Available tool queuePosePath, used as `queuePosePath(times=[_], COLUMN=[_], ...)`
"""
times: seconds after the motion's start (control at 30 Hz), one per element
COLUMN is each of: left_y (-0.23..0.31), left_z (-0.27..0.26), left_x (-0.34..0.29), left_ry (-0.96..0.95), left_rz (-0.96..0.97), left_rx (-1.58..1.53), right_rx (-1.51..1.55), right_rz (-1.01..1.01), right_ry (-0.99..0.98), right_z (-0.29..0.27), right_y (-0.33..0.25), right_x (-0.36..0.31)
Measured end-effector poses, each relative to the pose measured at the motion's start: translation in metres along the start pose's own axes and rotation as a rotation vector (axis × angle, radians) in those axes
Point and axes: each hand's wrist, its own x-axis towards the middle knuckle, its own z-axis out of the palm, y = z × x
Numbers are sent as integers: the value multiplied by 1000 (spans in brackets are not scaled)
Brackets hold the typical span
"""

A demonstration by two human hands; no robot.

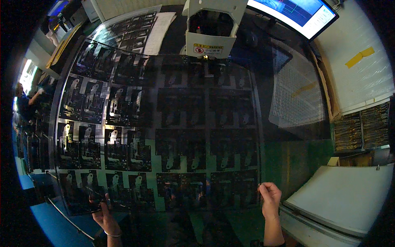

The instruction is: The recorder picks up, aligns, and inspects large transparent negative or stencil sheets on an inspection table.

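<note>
A large see-through film sheet [127, 127] printed with rows of dark circuit-board patterns spreads across the middle of the head view. Its lower left edge is in my left hand [106, 217], whose fingers close around it; a thin band circles that wrist. At the lower right edge my right hand [269, 199] pinches the sheet between thumb and curled fingers. The far part of the sheet reaches beneath a pale machine head [211, 43] with a warning label, where a small light glows. Green floor shows through gaps between the patterns.
A lit monitor [298, 16] stands at the far right. Beyond the machine's left lie another patterned sheet [131, 31] and white paper [161, 33]. A white cabinet [341, 197] is at the near right, below racked thin boards [362, 129]. Another person [29, 101] is at the far left.
</note>
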Motion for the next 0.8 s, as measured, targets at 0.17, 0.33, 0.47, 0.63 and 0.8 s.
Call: queuePosePath(times=[0.17, 0.33, 0.47, 0.63, 0.8], left_y=[0, 1, 3, 2, -2], left_z=[2, 4, 9, 7, 3], left_x=[1, 1, 0, 0, 1], left_ry=[4, -6, 15, 19, 11], left_rz=[3, 11, -1, -13, -10], left_rx=[-21, -29, -36, -36, -46], right_rx=[28, 9, 17, 45, 52], right_rz=[-24, -12, -5, -6, -4], right_ry=[2, 13, 11, 9, 6], right_z=[1, 4, 2, 2, 1], right_y=[1, -2, -2, -1, 0], right_x=[1, 1, 0, 1, 1])
